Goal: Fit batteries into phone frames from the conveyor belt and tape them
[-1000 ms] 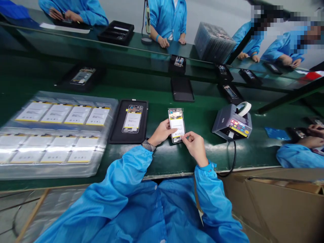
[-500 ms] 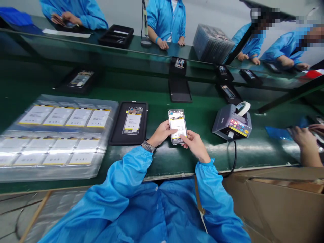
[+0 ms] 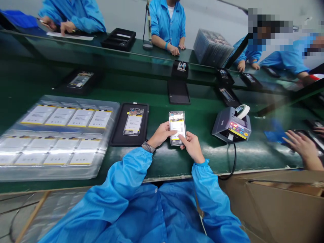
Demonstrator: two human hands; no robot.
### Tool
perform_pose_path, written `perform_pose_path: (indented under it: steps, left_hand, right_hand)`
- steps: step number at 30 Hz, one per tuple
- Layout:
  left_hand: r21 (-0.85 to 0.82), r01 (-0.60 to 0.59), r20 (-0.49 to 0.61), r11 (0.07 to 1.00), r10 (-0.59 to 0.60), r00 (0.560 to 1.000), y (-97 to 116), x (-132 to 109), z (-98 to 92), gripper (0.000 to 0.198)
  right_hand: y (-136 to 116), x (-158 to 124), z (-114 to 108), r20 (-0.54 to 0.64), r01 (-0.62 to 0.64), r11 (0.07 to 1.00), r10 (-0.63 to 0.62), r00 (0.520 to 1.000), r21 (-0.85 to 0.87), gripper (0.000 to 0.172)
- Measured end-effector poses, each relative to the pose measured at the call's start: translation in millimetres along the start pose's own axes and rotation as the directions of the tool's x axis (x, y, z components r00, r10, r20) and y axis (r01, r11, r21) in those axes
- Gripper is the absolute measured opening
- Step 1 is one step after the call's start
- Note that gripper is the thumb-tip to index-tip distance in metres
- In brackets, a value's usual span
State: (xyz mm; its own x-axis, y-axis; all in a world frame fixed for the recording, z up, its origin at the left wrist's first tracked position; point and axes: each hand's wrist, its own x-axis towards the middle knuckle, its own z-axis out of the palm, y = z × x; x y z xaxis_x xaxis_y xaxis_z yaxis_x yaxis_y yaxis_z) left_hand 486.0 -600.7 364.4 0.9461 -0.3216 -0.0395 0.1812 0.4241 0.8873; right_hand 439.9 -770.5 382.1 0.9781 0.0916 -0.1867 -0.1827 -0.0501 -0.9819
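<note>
An opened smartphone [image 3: 178, 125] with a white battery inside is held above the green bench between my two hands. My left hand [image 3: 161, 134] grips its left edge, the thumb lying across the battery. On the lower right side, my right hand [image 3: 192, 143] holds the phone with its thumb pressed on the battery's lower part; the fingers beneath are mostly hidden. Left of my hands, a second opened phone [image 3: 133, 122] with a battery lies in a black tray [image 3: 116, 136].
A clear plastic tray [image 3: 100, 165] of several batteries lies at the left. A grey tape dispenser [image 3: 229, 125] with a cable stands at the right. Black trays [image 3: 179, 92] lie further back. A co-worker's hand [image 3: 301, 145] is at far right; other people sit across the bench.
My right hand has shifted slightly left along the phone, its thumb still on the battery. The co-worker's hand at the far right has spread its fingers.
</note>
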Motion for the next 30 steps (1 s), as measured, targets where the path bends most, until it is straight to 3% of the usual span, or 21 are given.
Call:
perform_pose_path:
  steps: [6,10,14,20,25,30]
  left_hand:
    - [-0.029,-0.007,-0.037,1.000,0.006,0.999,-1,2,-1.1,0.058]
    - [-0.046,0.023,-0.189,0.999,-0.031,0.981,-3,6,-3.3,0.049]
    - [-0.023,0.029,-0.285,0.999,-0.034,0.958,-5,8,-7.6,0.043]
    - [0.056,0.025,-0.238,0.998,-0.011,0.971,-9,10,-7.2,0.049]
    - [0.108,0.036,-0.223,0.994,-0.012,0.975,-13,13,-8.5,0.051]
    - [0.151,0.046,-0.227,0.987,-0.011,0.974,-17,15,-10.9,0.049]
  right_hand:
    - [-1,3,-1,0.113,-0.012,1.000,0.012,0.994,-0.003,0.049]
    - [-9,27,-4,0.063,0.019,1.000,-0.019,0.998,0.010,0.046]
    - [-27,86,-6,-0.054,0.036,0.998,-0.032,0.998,0.057,0.041]
    - [-55,192,7,-0.253,-0.046,0.997,0.059,0.966,0.061,0.030]
    - [-72,259,23,-0.285,-0.058,0.997,0.042,0.958,-0.050,0.027]
    - [-75,300,31,-0.264,-0.167,0.956,0.102,0.959,-0.241,0.030]
